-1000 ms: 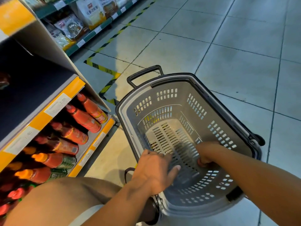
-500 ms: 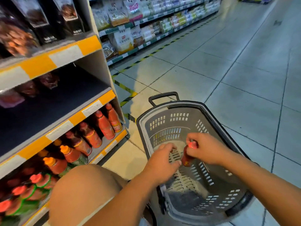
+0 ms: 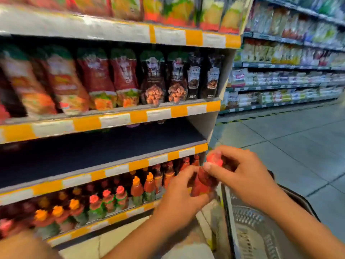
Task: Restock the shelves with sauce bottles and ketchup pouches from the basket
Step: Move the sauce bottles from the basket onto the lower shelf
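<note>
Item: sauce bottle (image 3: 202, 181), upright, above the basket (image 3: 261, 234) rim, just off the right end of the bottle shelf (image 3: 112, 217). Your right hand (image 3: 244, 176) pinches its red cap; your left hand (image 3: 182, 200) wraps its body. Support the base, seat it in the right-end row, label outward. Label blurred; basket contents cut off.

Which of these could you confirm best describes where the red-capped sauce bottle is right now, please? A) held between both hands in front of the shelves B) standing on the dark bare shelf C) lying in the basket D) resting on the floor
A: the left hand grips the body of the sauce bottle and the right hand pinches near its red cap, above the basket.
</note>
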Motion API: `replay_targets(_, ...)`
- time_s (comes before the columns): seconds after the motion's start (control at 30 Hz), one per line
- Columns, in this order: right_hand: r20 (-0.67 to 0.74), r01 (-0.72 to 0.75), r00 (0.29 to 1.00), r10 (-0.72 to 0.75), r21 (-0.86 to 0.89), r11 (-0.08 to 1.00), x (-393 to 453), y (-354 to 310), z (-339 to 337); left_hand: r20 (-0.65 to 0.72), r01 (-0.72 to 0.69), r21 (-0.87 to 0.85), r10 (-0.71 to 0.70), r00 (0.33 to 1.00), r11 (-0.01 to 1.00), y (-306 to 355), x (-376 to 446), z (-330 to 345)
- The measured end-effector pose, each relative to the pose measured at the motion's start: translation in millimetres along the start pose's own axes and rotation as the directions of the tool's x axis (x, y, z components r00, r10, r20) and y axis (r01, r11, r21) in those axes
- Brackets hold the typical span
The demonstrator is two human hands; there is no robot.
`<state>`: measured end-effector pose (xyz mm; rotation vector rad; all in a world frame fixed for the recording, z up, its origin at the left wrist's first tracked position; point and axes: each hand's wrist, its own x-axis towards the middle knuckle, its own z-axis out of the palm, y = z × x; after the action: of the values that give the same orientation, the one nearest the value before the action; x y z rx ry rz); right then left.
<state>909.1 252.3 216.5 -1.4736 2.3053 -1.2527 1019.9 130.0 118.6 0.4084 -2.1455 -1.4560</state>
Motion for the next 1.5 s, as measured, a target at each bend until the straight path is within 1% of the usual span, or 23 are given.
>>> replay_targets(0.1,0.111,0.120,0.985,-0.129,0.081,0.989,28,-47,48,-0.185,0.017,0.039,-0.010,0.983,0.999,-4,-23,-73)
replay_targets(0.2,0.263,0.149,0.943,-0.206,0.220,0.964,49,-91,103,-0.336,0.078,0.044,-0.059,0.940,0.996,-14,-58,-139)
replay_targets(0.3,0.320,0.225,0.896,-0.308,0.269,0.936,65,-125,161,-0.488,0.150,0.035,-0.114,0.865,0.988,-31,-101,-203)
replay_targets(0.37,0.357,0.241,0.868,-0.345,0.306,0.921,72,-141,200,-0.569,0.200,0.009,-0.160,0.806,0.980,-43,-131,-243)
replay_targets(0.47,0.441,0.262,0.821,-0.364,0.277,0.925,78,-153,264,-0.696,0.265,-0.001,-0.191,0.692,0.964,-62,-177,-298)
replay_targets(0.53,0.489,0.316,0.784,-0.382,0.214,0.924,81,-156,306,-0.765,0.306,-0.020,-0.212,0.609,0.952,-76,-207,-329)
replay_targets(0.6,0.552,0.399,0.733,-0.399,0.127,0.908,85,-155,345,-0.824,0.344,-0.045,-0.230,0.517,0.938,-90,-234,-354)
replay_targets(0.73,0.654,0.557,0.622,-0.431,0.017,0.831,97,-159,411,-0.895,0.403,-0.127,-0.281,0.348,0.906,-130,-278,-384)
replay_targets(0.8,0.695,0.602,0.582,-0.423,-0.018,0.798,103,-163,439,-0.910,0.414,-0.177,-0.308,0.276,0.893,-155,-295,-390)
replay_targets(0.9,0.734,0.648,0.547,-0.403,-0.067,0.758,115,-166,474,-0.901,0.426,-0.236,-0.361,0.242,0.873,-191,-310,-393)
replay_targets(1.0,0.769,0.742,0.510,-0.387,-0.166,0.649,131,-164,503,-0.884,0.433,-0.282,-0.407,0.230,0.856,-226,-316,-392)
replay_targets(1.07,0.783,0.775,0.502,-0.368,-0.218,0.593,143,-157,519,-0.876,0.429,-0.305,-0.428,0.224,0.850,-246,-315,-391)
replay_targets(1.17,0.785,0.752,0.536,-0.311,-0.276,0.599,159,-143,541,-0.857,0.414,-0.354,-0.468,0.215,0.839,-273,-308,-389)
replay_targets(1.23,0.783,0.733,0.551,-0.289,-0.288,0.617,167,-131,550,-0.853,0.412,-0.377,-0.484,0.195,0.830,-293,-303,-387)
replay_targets(1.27,0.774,0.734,0.555,-0.305,-0.283,0.617,170,-125,555,-0.849,0.417,-0.383,-0.492,0.192,0.824,-302,-299,-386)
replay_targets(1.37,0.729,0.750,0.565,-0.387,-0.257,0.610,175,-113,562,-0.829,0.439,-0.388,-0.515,0.219,0.811,-329,-289,-384)
replay_targets(1.5,0.691,0.770,0.570,-0.445,-0.262,0.582,171,-109,564,-0.827,0.478,-0.382,-0.523,0.207,0.791,-364,-272,-380)
